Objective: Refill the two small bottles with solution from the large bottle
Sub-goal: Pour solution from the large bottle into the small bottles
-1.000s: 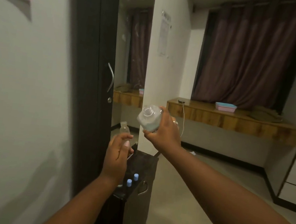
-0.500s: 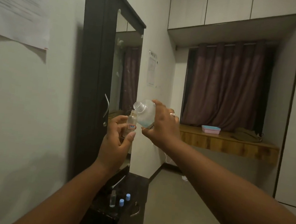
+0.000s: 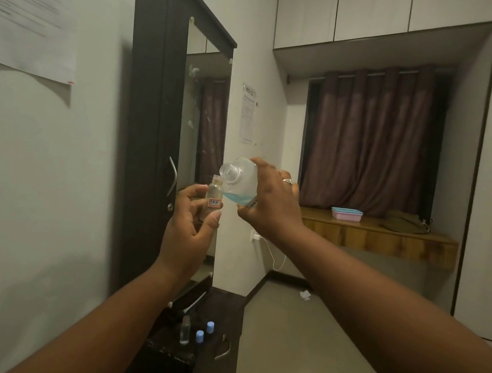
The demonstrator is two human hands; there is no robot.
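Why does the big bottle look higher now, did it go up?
Yes. The big bottle rose: a second ago it was level with the wooden shelf; now it sits above it, mouth tipped over the small bottle in the left hand.

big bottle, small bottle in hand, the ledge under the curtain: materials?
Big bottle: clear, probably plastic; blue liquid shows through the wall.
Small bottle: clear, glossy, glass or hard plastic, can't tell which; red-edged paper label.
Ledge: wood or wood-look laminate; brown grain pattern, slight sheen.
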